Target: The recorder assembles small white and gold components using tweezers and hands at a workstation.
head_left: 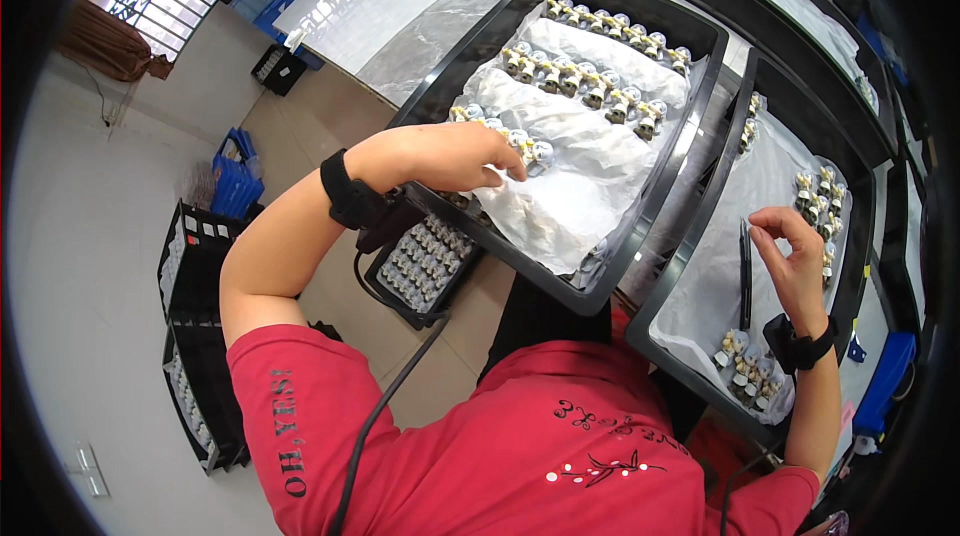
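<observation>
My left hand [445,154] reaches over the left black tray [655,241]. Its thumb and index finger are bent and apart, with nothing visible between them. Beside its fingertips ends a row of small white-and-yellow figurines [540,152] with clear, rounded tops. Over the right black tray [690,276], my right hand [792,248] is closed in a pinch; I cannot make out what is in it, if anything. A slim black tool [745,281], like tweezers or a pen, stretches over the paper, its upper end right by those fingertips. Figurines [748,371] cluster below it.
White crumpled paper [590,126] separates the figurine rows in the left tray. More figurines [822,201] stand along the right tray's far side. Below, a tray of round pieces [425,266] sits near the floor. A black cable [385,401] crosses before my body. Black crates [195,276] stand left.
</observation>
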A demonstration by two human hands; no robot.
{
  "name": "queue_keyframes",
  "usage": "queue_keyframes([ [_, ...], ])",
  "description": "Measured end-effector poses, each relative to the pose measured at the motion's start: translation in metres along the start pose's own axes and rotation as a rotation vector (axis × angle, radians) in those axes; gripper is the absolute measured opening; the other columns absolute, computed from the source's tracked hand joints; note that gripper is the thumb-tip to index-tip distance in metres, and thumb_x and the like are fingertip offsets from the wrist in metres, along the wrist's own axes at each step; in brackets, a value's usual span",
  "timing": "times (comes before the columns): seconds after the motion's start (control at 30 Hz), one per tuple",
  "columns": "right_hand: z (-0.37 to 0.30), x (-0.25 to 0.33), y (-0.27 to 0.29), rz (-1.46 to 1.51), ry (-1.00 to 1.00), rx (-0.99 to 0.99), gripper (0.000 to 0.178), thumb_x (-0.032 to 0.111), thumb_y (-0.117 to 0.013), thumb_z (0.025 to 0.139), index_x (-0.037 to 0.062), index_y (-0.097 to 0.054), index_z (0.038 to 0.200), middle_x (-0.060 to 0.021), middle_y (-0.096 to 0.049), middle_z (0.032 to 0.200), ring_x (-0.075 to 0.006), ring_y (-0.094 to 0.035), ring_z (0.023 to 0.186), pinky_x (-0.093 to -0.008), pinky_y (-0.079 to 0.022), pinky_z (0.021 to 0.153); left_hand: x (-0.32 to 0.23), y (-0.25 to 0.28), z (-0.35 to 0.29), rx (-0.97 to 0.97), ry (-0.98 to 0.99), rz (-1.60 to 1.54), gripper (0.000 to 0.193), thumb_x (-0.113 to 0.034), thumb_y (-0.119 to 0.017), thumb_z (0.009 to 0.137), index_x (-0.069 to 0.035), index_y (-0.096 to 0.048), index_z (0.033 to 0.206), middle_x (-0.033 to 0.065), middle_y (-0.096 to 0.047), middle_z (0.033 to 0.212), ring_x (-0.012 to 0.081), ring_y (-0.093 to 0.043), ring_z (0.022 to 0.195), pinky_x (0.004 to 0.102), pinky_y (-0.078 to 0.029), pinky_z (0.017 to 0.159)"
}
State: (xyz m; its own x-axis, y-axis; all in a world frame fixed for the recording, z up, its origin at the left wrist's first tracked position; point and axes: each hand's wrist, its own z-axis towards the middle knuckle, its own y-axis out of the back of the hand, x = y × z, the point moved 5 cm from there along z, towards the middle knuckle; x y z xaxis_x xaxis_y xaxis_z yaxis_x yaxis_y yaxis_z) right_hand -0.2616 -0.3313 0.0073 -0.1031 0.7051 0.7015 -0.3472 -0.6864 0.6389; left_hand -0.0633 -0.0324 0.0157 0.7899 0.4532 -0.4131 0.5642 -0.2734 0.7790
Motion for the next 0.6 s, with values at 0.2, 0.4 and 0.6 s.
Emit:
queue_keyframes([
  [0.2, 0.021, 0.072, -0.026, 0.065, 0.151, 0.315, 0.009, -0.002, -0.065, 0.077, 0.0008, -0.064, 0.086, -0.0092, -0.064, 0.082, -0.0202, -0.062, 0.072, -0.0276, -0.048, 0.067, 0.024, -0.022, -0.018, 0.173, 0.109, -0.093, 0.024, -0.014, -0.054, 0.089, -0.004, -0.064, 0.109, 0.0126, -0.066, 0.097, 0.0267, -0.063, 0.091, 0.0341, -0.048, 0.081],
  [0.4, 0.060, 0.133, -0.089, 0.037, 0.452, 0.653, 0.023, 0.002, -0.066, 0.073, 0.0038, -0.059, 0.095, -0.0100, -0.061, 0.087, -0.0277, -0.060, 0.083, -0.0366, -0.048, 0.071, 0.035, -0.008, -0.021, -0.003, 0.099, -0.122, 0.016, -0.010, -0.060, 0.085, -0.002, -0.067, 0.098, 0.0122, -0.066, 0.089, 0.0244, -0.064, 0.085, 0.0323, -0.049, 0.078],
  [0.6, 0.058, 0.136, -0.150, -0.337, 0.613, 0.828, 0.042, 0.005, -0.071, 0.065, 0.0026, -0.053, 0.102, -0.0109, -0.057, 0.095, -0.0278, -0.057, 0.097, -0.0389, -0.047, 0.079, 0.030, -0.008, -0.021, -0.133, -0.052, 0.023, 0.027, -0.004, -0.069, 0.071, -0.003, -0.063, 0.097, 0.0106, -0.060, 0.086, 0.0278, -0.059, 0.083, 0.0362, -0.047, 0.075],
])
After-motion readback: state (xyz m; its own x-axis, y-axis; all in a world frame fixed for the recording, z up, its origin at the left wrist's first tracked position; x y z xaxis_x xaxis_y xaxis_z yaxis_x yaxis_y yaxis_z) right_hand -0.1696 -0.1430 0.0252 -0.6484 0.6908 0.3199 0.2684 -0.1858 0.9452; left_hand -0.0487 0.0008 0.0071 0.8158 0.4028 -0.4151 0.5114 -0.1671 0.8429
